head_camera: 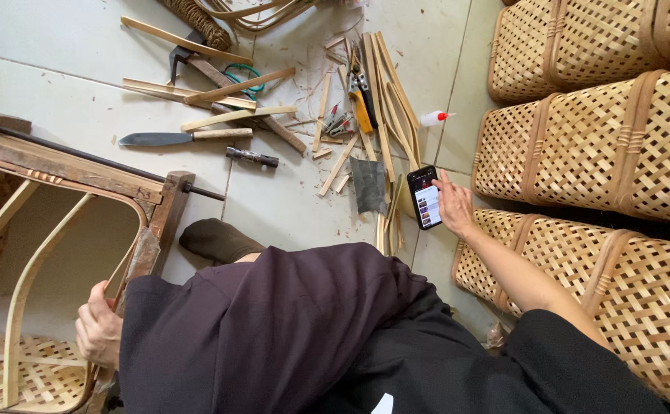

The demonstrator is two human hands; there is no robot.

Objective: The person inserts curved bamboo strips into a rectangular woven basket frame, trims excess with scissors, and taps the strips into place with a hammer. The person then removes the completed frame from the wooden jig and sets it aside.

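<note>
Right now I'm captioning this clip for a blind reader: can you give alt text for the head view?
A seated person's right hand touches a smartphone on the tiled floor, while the left hand grips the rim of an unfinished woven basket. Bamboo strips, a knife and finished woven baskets lie around.

Pale, glossy tiles make up the floor (59,46), littered with rough wood strips (231,116) and shavings. A knife (185,138) shows a dull grey metal blade and a light wooden handle. The phone (425,198), under the right hand (454,205), has a shiny glass screen in a black case. Baskets (580,146) are woven of matt, tan split cane. The left hand (98,331) grips an unfinished basket's (13,322) smooth bent rim against a worn, dark timber frame (66,165). Dark matt cloth covers the lap.
</note>
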